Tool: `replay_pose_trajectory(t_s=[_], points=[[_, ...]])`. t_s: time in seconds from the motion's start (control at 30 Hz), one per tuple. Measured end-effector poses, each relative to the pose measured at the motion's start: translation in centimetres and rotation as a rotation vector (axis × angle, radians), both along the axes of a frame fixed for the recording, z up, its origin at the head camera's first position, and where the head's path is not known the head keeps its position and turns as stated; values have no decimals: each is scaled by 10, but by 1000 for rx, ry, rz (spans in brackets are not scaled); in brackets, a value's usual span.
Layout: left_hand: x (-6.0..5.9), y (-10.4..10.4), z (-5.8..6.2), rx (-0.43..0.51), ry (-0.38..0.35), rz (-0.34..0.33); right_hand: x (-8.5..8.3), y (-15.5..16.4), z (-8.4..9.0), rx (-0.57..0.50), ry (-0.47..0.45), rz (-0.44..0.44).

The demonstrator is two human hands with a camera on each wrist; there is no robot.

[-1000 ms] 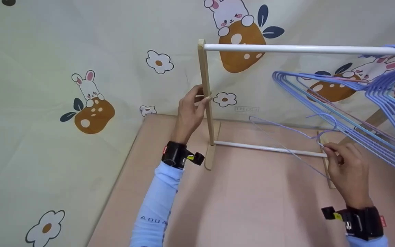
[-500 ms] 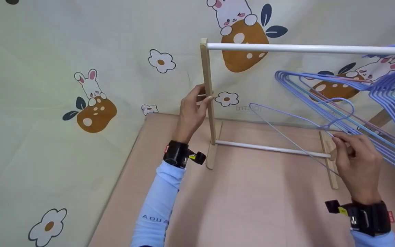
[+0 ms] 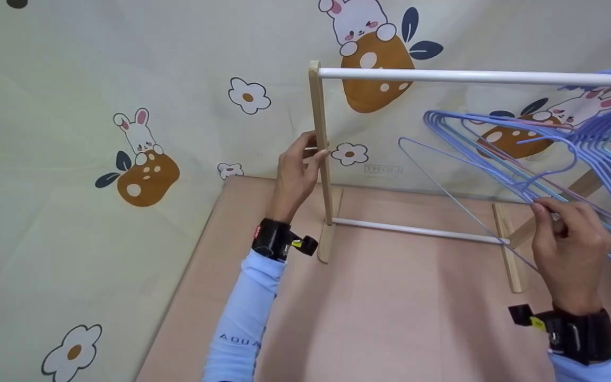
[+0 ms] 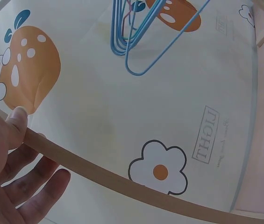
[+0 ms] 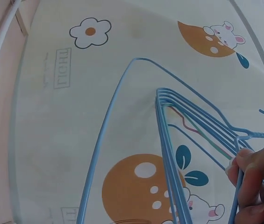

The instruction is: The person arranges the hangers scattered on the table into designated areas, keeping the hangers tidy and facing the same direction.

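My left hand (image 3: pixel 297 172) grips the left wooden post (image 3: pixel 318 114) of a small clothes rack, thumb in front and fingers behind. In the left wrist view the thumb lies along that post (image 4: pixel 108 179). My right hand (image 3: pixel 573 249) pinches a blue wire hanger (image 3: pixel 443 183) just below its hook, which curves up and to the left. This hanger overlaps the hanging ones in the head view. Several blue hangers (image 3: pixel 602 148), with pink and turquoise ones among them, hang at the rail's right end. In the right wrist view the held hanger (image 5: pixel 104 126) stands left of the hanging bunch (image 5: pixel 167 140).
The rack's white top rail (image 3: pixel 459 77) runs across above both hands. A lower white bar (image 3: pixel 417 230) joins the wooden feet on the pinkish table surface (image 3: pixel 390 318). A patterned cloth (image 3: pixel 178 79) with rabbits and flowers covers the wall behind.
My right hand has moved right and slightly up with the blue hanger, bringing its hook in front of the hanging bunch. The left hand stays on the post.
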State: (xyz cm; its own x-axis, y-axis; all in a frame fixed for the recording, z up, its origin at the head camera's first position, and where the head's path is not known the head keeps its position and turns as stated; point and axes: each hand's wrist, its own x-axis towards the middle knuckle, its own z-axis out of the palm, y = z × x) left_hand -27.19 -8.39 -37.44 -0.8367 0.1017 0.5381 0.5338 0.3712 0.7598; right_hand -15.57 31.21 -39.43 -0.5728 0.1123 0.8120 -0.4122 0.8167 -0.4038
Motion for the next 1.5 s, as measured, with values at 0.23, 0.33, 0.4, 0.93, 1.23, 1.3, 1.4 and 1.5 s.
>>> replay_pose_trajectory(t_s=[0.23, 0.33, 0.4, 0.93, 1.23, 1.3, 1.4, 1.5], points=[[1, 0, -1, 16, -4, -10, 0, 0, 11, -30, 6, -36], [0, 0, -1, 9, 9, -5, 1, 1, 15, -39, 0, -57], [0, 0, -1, 8, 16, -3, 0, 2, 18, -41, -5, -72], [0, -1, -1, 2, 11, -2, -1, 2, 43, -30, -9, -170], [-2, 0, -1, 11, -8, -10, -2, 4, 55, -15, -8, -213], [-1, 0, 0, 4, -7, -4, -2, 7, 56, -8, -11, -214], [-1, 0, 1, -14, 5, 13, -3, 8, 60, 17, -25, -231], [-1, 0, 1, -20, 12, 24, -6, 7, 66, 18, -35, -234]])
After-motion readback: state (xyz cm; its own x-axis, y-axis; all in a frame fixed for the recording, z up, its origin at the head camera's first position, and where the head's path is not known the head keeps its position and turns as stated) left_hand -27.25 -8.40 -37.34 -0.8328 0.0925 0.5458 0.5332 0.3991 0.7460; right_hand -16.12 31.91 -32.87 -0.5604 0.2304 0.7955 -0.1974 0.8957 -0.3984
